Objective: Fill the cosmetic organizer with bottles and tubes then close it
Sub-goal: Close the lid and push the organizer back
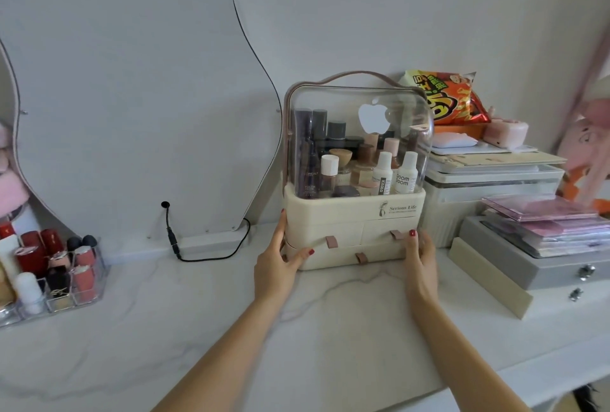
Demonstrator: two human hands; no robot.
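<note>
**Both hands on the base of the closed cosmetic organizer**

At the bench's (185,322) left edge stands a clear lipstick rack (62,283), holding red, coral and dark tubes; the exact count is hard to tell. Behind it a wavy-edged mirror (132,81) leans at the wall, with a black cable (211,255) looping along the back edge.

The left hand (280,266) reaches in with the forearm stretched forward, palm pressed to the left side of the cosmetic organizer (350,213), fingers spread upward along its corner and thumb laid across the lower drawer front. It is open and flat against the case, not curled round anything. The organizer sits toward the back edge of the bench, right of centre, its clear domed lid (359,114) down over the bottles. The lid bears a white apple sticker; the cream base reads "Serious Life". Three pink drawer tabs show on the front. Inside, a dark tube (308,160) reads "L'OREAL … YOUTH", and two white bottles read "Kilala" (383,177) and "boom boom" (406,174).

The right hand (421,259) mirrors the left, open, fingers wrapped on the right lower corner, thumb on the front.

Toward the right edge: an orange snack bag (445,98), stacked white boxes (488,190), a grey jewellery box (541,263).
</note>
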